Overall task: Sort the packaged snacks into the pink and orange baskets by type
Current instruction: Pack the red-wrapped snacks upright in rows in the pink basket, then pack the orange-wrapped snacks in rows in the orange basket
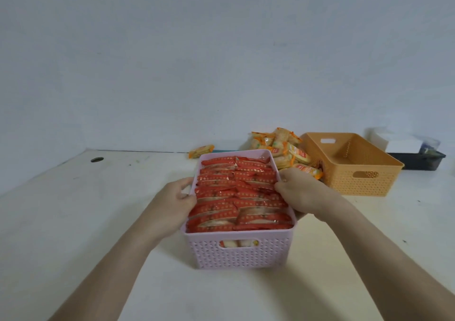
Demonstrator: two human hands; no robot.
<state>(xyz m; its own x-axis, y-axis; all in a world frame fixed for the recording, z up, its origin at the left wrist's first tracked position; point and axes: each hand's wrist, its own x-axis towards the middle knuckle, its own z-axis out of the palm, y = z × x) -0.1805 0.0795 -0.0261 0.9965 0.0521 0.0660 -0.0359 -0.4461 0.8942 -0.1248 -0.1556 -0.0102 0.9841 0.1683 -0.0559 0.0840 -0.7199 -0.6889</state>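
— White table (73, 210) against a pale wall is carrying the work. Where is the pink basket (236, 254) sitting?
— Centre front, long axis running away from the person, and it is holding rows of red packets (236, 192). The left hand (176, 205) and right hand (302, 192) are gripping its opposite long rims.
— And the unsorted stock?
— Yellow packets (290, 153) are lying just beyond the right hand, beside the empty orange basket (364, 183). I am judging the right hand to be the nearer one.

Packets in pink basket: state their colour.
Red with pale dots, the packets in the pink basket; head view.
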